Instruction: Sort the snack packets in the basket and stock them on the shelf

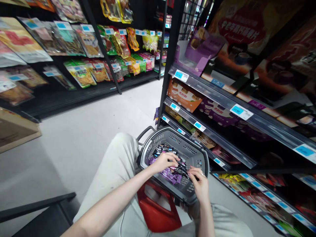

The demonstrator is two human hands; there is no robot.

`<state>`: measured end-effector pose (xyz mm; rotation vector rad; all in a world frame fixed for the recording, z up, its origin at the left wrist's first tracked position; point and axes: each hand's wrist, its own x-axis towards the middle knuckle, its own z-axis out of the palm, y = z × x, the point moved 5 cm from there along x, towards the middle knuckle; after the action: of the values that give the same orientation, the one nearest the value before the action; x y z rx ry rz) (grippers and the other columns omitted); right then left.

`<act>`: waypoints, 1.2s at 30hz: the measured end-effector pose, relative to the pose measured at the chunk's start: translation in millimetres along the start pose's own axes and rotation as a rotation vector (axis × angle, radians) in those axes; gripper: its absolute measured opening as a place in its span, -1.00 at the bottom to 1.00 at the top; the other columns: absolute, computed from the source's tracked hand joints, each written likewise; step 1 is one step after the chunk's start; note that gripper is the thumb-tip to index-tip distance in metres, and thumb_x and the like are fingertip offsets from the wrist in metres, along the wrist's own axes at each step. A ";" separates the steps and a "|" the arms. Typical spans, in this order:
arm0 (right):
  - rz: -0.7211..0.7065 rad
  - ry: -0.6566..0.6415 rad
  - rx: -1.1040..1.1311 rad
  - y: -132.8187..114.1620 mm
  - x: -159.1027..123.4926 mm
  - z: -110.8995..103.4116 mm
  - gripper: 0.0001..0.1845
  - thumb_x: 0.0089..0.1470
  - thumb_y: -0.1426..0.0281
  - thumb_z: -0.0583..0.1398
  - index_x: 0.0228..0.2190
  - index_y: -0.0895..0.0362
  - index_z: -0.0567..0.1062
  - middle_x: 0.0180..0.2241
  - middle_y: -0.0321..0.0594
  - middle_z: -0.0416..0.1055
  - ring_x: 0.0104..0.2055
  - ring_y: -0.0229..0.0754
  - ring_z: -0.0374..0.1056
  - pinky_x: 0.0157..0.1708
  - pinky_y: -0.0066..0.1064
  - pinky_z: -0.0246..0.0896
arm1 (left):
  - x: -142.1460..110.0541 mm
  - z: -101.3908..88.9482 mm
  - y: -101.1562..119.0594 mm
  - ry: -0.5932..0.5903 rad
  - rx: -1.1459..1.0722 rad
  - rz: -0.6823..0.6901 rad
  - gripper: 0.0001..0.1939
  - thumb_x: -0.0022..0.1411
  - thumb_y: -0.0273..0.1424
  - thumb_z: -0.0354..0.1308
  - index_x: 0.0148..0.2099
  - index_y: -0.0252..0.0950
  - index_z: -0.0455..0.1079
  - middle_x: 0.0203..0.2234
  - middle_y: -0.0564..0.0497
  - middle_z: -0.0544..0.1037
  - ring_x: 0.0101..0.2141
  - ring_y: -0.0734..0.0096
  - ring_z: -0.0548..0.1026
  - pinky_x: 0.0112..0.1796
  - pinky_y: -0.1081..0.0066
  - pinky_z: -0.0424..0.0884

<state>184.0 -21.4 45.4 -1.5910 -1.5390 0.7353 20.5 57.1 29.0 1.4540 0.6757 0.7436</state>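
Note:
A dark grey shopping basket [195, 151] stands between my knees, holding small black packets [166, 149] and shiny purple packets [171, 175]. Inside it, my left hand [166, 163] is closed, its thumb and fingers pinching a black packet at the middle of the pile. My right hand [199, 181], with a ring on one finger, pinches the end of a black packet [182, 170] near the basket's right side. The two hands are a short way apart, with black wrappers between them. Print on the wrappers is too small to read.
A red plastic object [160, 210] is below the basket, between my legs. Stocked shelves [212, 85] rise close on the right; hanging snack bags [81, 74] line the rack at left. A cardboard box [18, 130] and a black frame [39, 205] stand on the left floor.

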 end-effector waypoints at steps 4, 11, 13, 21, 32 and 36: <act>0.002 -0.003 -0.017 -2.1 0.5 0.5 -0.86 -0.05 0.37 0.10 -0.53 0.11 0.43 -0.42 -0.20 0.36 -0.20 -0.13 0.24 -0.19 -0.30 0.08 | 0.2 -2.9 5.3 0.025 0.105 0.061 -0.83 0.00 -0.35 0.09 -0.47 -0.34 0.43 -0.36 -0.05 0.45 -0.29 0.41 0.39 -0.24 0.39 0.32; -0.021 0.037 -0.089 -2.4 -5.3 -2.2 -0.86 -0.05 0.36 0.10 -0.53 0.11 0.44 -0.41 -0.20 0.35 -0.25 -0.15 0.24 -0.22 -0.30 0.08 | -1.9 -2.2 7.9 -0.050 0.326 0.208 -0.84 -0.06 -0.35 0.16 -0.36 -0.24 0.45 -0.03 -0.03 0.27 -0.08 0.33 0.26 -0.06 0.36 0.14; -0.027 0.034 -0.085 -2.9 -5.8 -2.6 -0.85 -0.05 0.36 0.10 -0.55 0.11 0.44 -0.43 -0.20 0.36 -0.28 -0.16 0.24 -0.25 -0.30 0.09 | -3.2 0.3 9.0 -0.068 0.370 0.233 -0.86 0.01 -0.36 0.10 -0.37 -0.25 0.45 -0.08 -0.03 0.31 -0.12 0.37 0.30 -0.10 0.39 0.18; -0.026 0.046 -0.051 -4.7 -4.9 -3.7 -0.87 -0.06 0.38 0.10 -0.53 0.11 0.43 -0.43 -0.21 0.35 -0.30 -0.18 0.24 -0.27 -0.32 0.10 | -9.6 12.7 27.8 -0.045 0.679 0.331 -0.81 0.17 -0.39 -0.11 -0.36 -0.28 0.32 -0.26 -0.01 0.39 -0.20 0.44 0.28 -0.16 0.39 0.18; -0.077 0.100 -0.163 -27.3 -2.7 -4.0 -0.87 -0.06 0.41 0.08 -0.57 0.11 0.40 -0.42 -0.22 0.23 -0.20 -0.13 0.21 -0.23 -0.30 0.09 | -6.2 9.6 20.2 0.135 0.678 0.181 -0.87 0.16 -0.45 -0.14 -0.40 -0.30 0.20 -0.41 0.00 0.31 -0.31 0.43 0.26 -0.23 0.39 0.19; -0.033 0.092 -0.111 -25.2 -1.0 -1.7 -0.85 -0.08 0.42 0.09 -0.64 0.12 0.34 -0.43 -0.23 0.19 -0.23 -0.13 0.22 -0.26 -0.30 0.12 | -5.1 9.5 17.8 0.089 0.665 0.137 -0.87 0.15 -0.44 -0.13 -0.41 -0.30 0.20 -0.42 0.02 0.30 -0.35 0.46 0.27 -0.28 0.44 0.20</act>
<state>171.9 -23.8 67.5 -1.6526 -1.5582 0.5587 24.3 46.8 46.8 2.0966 0.9544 0.7246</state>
